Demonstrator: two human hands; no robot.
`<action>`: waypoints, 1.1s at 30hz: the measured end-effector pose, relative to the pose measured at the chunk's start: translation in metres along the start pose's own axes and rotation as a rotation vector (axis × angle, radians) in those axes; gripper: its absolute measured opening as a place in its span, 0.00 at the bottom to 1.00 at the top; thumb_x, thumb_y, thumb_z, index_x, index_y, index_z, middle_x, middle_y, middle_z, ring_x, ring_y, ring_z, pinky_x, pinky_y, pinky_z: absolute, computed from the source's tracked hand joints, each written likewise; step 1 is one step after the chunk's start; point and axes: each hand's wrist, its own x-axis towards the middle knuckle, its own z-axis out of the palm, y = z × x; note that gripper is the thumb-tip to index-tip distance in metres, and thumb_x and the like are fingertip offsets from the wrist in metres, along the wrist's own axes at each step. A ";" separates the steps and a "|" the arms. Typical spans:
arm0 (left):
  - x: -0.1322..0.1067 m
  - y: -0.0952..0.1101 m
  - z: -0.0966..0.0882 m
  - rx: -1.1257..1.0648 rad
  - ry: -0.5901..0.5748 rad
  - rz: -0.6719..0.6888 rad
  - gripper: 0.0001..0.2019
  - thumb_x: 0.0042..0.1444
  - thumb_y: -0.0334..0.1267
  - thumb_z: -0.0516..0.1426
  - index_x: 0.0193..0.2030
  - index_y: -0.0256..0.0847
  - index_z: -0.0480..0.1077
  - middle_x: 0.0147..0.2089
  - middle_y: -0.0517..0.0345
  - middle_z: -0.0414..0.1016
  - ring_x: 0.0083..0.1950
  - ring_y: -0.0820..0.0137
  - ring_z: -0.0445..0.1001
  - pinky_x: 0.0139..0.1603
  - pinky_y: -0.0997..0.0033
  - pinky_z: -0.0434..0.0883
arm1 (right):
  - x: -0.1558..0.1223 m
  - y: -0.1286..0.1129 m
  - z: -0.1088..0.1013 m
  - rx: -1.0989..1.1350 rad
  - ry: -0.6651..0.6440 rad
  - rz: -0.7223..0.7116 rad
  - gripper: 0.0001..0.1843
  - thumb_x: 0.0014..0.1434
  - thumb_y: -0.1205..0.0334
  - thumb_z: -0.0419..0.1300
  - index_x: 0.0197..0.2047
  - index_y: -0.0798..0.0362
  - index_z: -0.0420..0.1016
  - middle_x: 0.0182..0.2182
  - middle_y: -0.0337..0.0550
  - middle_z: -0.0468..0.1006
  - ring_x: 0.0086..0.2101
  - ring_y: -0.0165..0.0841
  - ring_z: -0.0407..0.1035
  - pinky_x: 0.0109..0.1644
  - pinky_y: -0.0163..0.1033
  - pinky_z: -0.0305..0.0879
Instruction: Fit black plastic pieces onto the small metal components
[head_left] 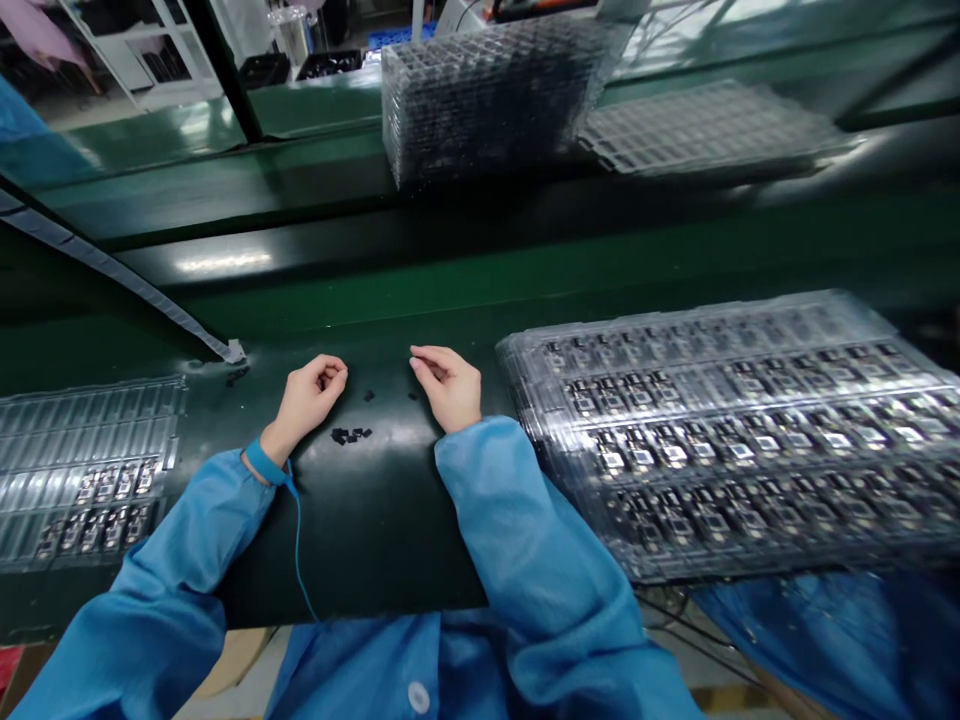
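My left hand point(312, 394) is above the dark green table, its fingers curled in to the thumb; whatever may be in them is hidden. A blue wrist strap with a cord circles that wrist. Facing it, my right hand point(450, 385) has thumb and fingertips brought together in a pinch, and anything between them is too small to make out. A small heap of black pieces point(349, 436) lies on the table between the hands. One loose black piece point(369, 396) is above the heap, and another black piece point(412, 397) is beside my right hand.
At right lies a stack of clear trays point(592, 520) with many small electronic modules. A partly filled clear tray point(45, 490) is at left. Behind, on a ledge, stand a tall stack of clear trays point(487, 100) and a lower tray pile point(705, 130). A slanting post point(127, 275) rises at left.
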 end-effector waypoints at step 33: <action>-0.001 -0.015 -0.005 0.246 -0.110 -0.232 0.14 0.54 0.53 0.56 0.46 0.56 0.71 0.35 0.74 0.78 0.37 0.73 0.75 0.37 0.78 0.69 | -0.005 -0.010 0.001 0.086 0.027 0.111 0.08 0.56 0.59 0.67 0.39 0.49 0.84 0.38 0.41 0.82 0.37 0.33 0.77 0.43 0.37 0.76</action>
